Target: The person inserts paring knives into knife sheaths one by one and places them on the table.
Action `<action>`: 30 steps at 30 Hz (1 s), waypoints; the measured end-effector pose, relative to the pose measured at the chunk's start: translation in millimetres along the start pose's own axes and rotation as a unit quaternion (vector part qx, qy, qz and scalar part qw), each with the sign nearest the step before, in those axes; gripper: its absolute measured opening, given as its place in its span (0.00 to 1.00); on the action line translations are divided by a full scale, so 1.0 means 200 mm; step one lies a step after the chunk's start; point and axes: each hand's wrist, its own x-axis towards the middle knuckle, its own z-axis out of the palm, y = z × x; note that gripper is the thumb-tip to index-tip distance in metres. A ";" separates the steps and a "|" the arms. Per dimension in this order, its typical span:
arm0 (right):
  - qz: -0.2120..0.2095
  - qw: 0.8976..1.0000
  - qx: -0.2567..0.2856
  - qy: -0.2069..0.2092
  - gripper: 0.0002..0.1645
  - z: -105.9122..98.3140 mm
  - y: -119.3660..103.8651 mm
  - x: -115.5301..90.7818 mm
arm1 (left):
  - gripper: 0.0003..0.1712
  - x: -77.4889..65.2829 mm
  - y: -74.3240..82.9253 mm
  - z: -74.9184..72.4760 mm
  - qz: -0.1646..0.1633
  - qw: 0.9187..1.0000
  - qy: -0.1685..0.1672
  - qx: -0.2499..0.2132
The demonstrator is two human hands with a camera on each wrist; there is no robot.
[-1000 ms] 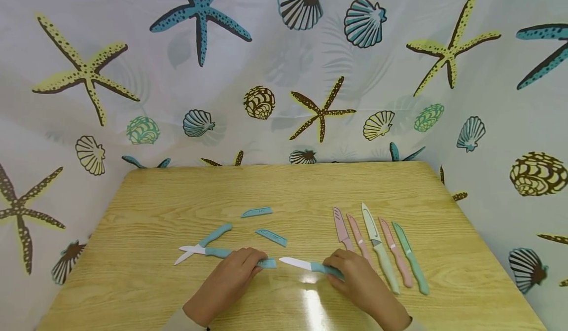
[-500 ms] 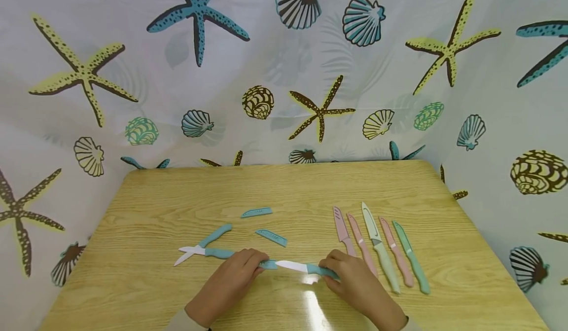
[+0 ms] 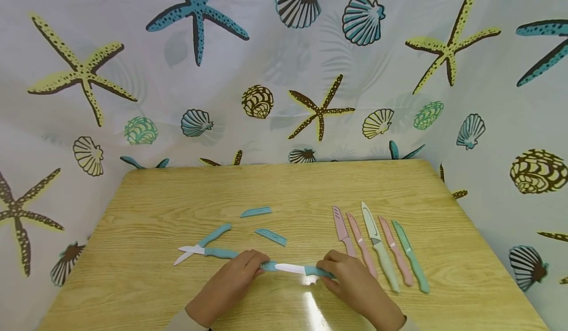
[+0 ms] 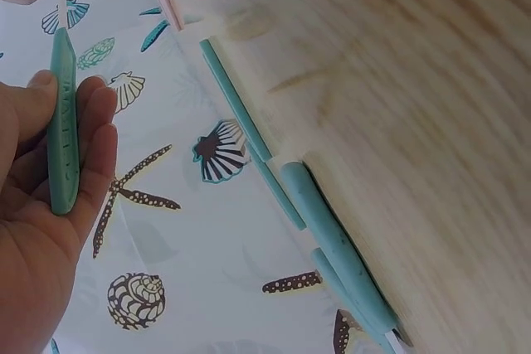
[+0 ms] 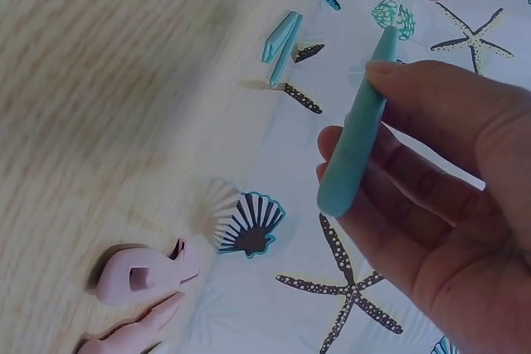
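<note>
My left hand (image 3: 237, 279) pinches a blue knife sheath (image 4: 65, 138) between thumb and fingers. Across from it, my right hand (image 3: 352, 284) grips the blue handle (image 5: 357, 138) of a knife whose white blade (image 3: 290, 268) points left. The blade's tip meets the sheath's right end; whether it is inside cannot be told. Two more blue sheaths, one farther back (image 3: 256, 212) and one nearer (image 3: 271, 237), lie beyond the hands. Left of my left hand, two blue-handled knives (image 3: 216, 235) lie with bare white blades crossed.
On the right lie several sheathed knives in a row: a wide pink one (image 3: 340, 222), a slim pink one (image 3: 361, 244), a cream one (image 3: 380, 247), another pink one (image 3: 396, 252) and a green one (image 3: 410, 257). A patterned cloth (image 3: 275, 138) hangs behind the wooden table (image 3: 177, 188).
The right hand has moved left with the knife, and the gap between blade tip and sheath has closed. The left hand keeps its hold on the sheath, nearly still.
</note>
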 end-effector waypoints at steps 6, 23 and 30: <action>-0.030 0.999 -0.007 0.006 0.12 0.00 0.00 0.02 | 0.18 0.00 0.01 -0.02 -0.009 1.000 -0.009 0.011; -0.063 0.997 -0.039 0.002 0.09 -0.01 -0.03 0.05 | 0.13 -0.02 0.00 -0.02 -0.006 1.000 -0.013 -0.007; -0.089 0.996 -0.019 -0.002 0.09 0.04 -0.09 0.08 | 0.11 0.03 0.05 0.02 0.021 0.999 -0.034 -0.031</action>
